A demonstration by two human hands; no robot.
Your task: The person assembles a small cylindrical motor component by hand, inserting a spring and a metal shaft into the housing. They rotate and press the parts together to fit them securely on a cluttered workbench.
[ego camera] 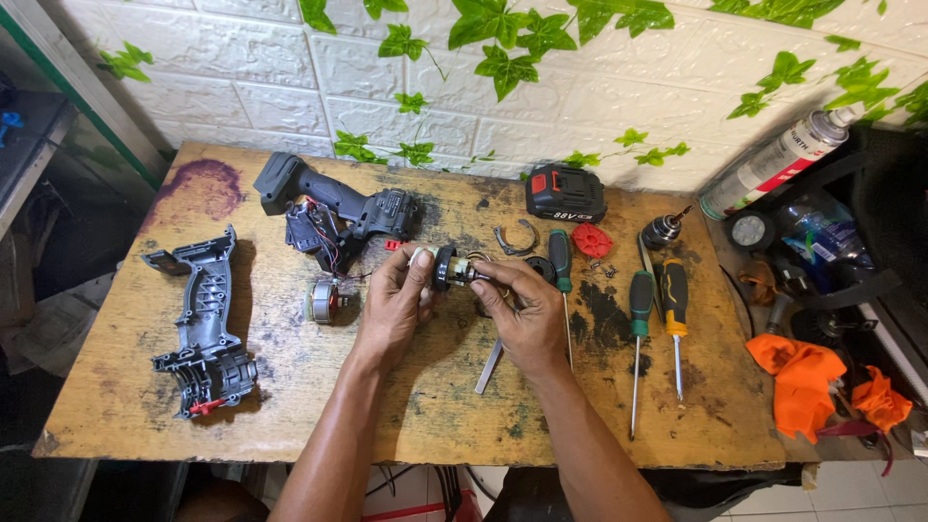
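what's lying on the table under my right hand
A flat metal strip pokes out from beneath the right hand, on the wooden table. Its upper end is covered by the hand.

On the counter (126,406), the empty housing half (201,329) lay near the left edge. The drill body (333,205) sat toward the back edge, with the motor (320,302) in front of it. The battery (565,192) rested at the back, right of centre. Three screwdrivers (640,309) lay toward the right edge, the rags (802,377) beyond it.
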